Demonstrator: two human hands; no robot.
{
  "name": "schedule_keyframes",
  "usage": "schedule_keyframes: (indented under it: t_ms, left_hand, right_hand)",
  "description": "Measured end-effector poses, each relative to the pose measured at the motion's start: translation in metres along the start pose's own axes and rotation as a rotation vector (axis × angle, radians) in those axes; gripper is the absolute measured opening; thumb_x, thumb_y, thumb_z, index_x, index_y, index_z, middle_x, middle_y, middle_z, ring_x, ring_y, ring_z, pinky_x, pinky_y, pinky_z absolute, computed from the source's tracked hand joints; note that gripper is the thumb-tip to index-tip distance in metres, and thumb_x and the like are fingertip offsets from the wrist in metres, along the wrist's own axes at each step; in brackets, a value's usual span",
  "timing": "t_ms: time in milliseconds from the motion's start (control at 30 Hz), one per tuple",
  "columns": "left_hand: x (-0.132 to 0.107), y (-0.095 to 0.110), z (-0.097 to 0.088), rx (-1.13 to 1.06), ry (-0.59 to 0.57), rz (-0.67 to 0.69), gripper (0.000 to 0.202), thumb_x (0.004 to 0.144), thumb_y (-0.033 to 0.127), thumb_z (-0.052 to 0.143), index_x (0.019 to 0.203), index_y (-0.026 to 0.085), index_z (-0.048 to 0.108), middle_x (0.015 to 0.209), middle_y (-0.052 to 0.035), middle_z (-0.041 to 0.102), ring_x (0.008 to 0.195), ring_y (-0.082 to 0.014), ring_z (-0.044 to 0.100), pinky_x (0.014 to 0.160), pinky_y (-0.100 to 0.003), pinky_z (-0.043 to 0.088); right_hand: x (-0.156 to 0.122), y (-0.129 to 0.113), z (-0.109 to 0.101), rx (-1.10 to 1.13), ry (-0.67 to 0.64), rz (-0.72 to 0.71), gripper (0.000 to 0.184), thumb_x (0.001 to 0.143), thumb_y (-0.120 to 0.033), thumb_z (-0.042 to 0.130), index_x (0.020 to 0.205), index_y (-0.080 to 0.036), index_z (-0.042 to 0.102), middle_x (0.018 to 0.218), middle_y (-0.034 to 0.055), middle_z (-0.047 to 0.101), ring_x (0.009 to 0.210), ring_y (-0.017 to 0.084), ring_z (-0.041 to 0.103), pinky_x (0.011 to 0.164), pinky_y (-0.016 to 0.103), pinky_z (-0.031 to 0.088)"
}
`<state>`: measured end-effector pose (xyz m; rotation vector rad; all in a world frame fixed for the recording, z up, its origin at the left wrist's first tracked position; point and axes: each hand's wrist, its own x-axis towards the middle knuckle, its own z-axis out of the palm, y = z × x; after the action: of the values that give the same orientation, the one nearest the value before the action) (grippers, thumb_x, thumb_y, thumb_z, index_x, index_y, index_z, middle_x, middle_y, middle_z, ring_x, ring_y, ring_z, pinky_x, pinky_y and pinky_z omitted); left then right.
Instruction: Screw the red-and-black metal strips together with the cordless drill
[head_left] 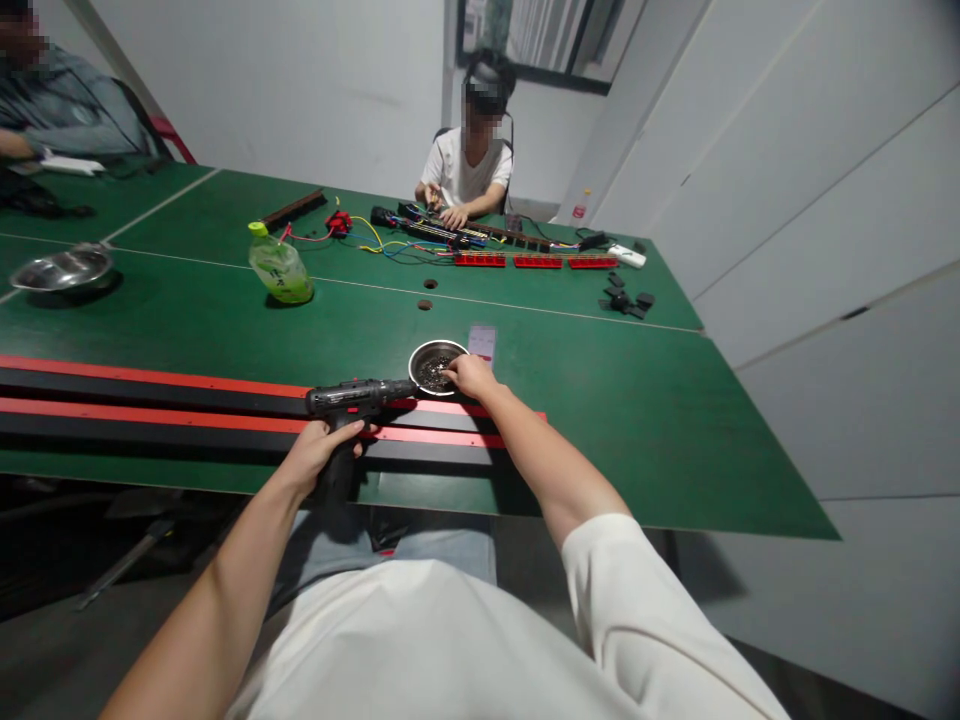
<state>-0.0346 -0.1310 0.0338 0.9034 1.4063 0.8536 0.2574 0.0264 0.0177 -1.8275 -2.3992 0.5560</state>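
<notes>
At the far left a person in grey sleeves sits at the green table, one forearm by a white object. Nearer stands a steel dish, shiny and wide. Below it, two red-and-black rails run side by side along the near edge, from the left border to beneath the right forearm. Beyond them a bottle with a yellow-green cap leans to one side, some green liquid in it; behind it lies a dark strip.

The left hand is wrapped around the handle of the black drill, which is held over the rails with its nose pointing right, right up by the rim of a small bowl; whether they touch, I cannot tell. The bowl sits at the rails' far side, with small metal bits inside.

The right hand reaches into the bowl from the right, thumb and fingers drawn together among the bits; I cannot tell whether it has one. A pale flat card or phone lies just behind that hand.

Across the table a second person in white has both hands at a cluster of wires. Three red strips lie in front, then black parts farther right.
</notes>
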Motion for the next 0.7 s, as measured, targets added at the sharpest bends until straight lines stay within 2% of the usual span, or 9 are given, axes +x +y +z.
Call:
schedule_keyframes:
  t_ms: [133, 267, 400, 600, 700]
  left_hand:
    - [0.007, -0.008, -0.002, -0.028, 0.011, -0.010, 0.058, 0.067, 0.053, 0.092, 0.103, 0.009, 0.082, 0.065, -0.0074, 0.070, 0.052, -0.0145, 0.059, 0.047, -0.023, 0.041]
    - [0.009, -0.011, -0.003, -0.032, 0.014, -0.015, 0.059, 0.068, 0.054, 0.092, 0.104, 0.008, 0.082, 0.064, -0.0072, 0.070, 0.051, -0.0139, 0.057, 0.047, -0.023, 0.040]
    - [0.007, -0.009, -0.002, -0.025, 0.017, -0.017, 0.059, 0.067, 0.054, 0.092, 0.102, 0.008, 0.082, 0.065, -0.0085, 0.071, 0.051, -0.0145, 0.058, 0.047, -0.024, 0.040]
    - [0.009, -0.015, -0.005, -0.013, 0.013, -0.009, 0.056, 0.070, 0.056, 0.090, 0.101, 0.009, 0.082, 0.064, -0.0078, 0.071, 0.054, -0.0151, 0.059, 0.048, -0.023, 0.041]
    - [0.008, -0.014, -0.004, -0.007, 0.010, -0.016, 0.055, 0.069, 0.054, 0.090, 0.100, 0.010, 0.082, 0.065, -0.0076, 0.071, 0.053, -0.0161, 0.061, 0.048, -0.023, 0.042]
  right_hand:
    - [-0.005, 0.007, 0.007, 0.073, 0.036, -0.016, 0.023, 0.104, -0.036, 0.068, 0.107, -0.021, 0.086, 0.110, 0.0127, 0.083, 0.100, 0.026, 0.075, 0.084, 0.029, 0.049]
    - [-0.006, 0.009, 0.010, 0.092, 0.075, -0.020, 0.029, 0.105, -0.042, 0.067, 0.102, -0.019, 0.086, 0.101, 0.0141, 0.082, 0.095, 0.026, 0.074, 0.082, 0.030, 0.047]
    - [-0.006, 0.008, 0.013, 0.076, 0.095, -0.030, 0.032, 0.107, -0.041, 0.063, 0.101, -0.018, 0.084, 0.101, 0.0148, 0.081, 0.094, 0.027, 0.073, 0.081, 0.031, 0.046]
    - [-0.009, 0.015, 0.022, 0.057, 0.191, -0.081, 0.031, 0.111, -0.034, 0.054, 0.101, -0.017, 0.078, 0.107, 0.0151, 0.078, 0.098, 0.027, 0.068, 0.087, 0.034, 0.046]
    - [-0.011, 0.018, 0.028, 0.126, 0.247, -0.095, 0.025, 0.110, -0.030, 0.056, 0.100, -0.017, 0.075, 0.106, 0.0136, 0.076, 0.099, 0.025, 0.066, 0.091, 0.035, 0.047]
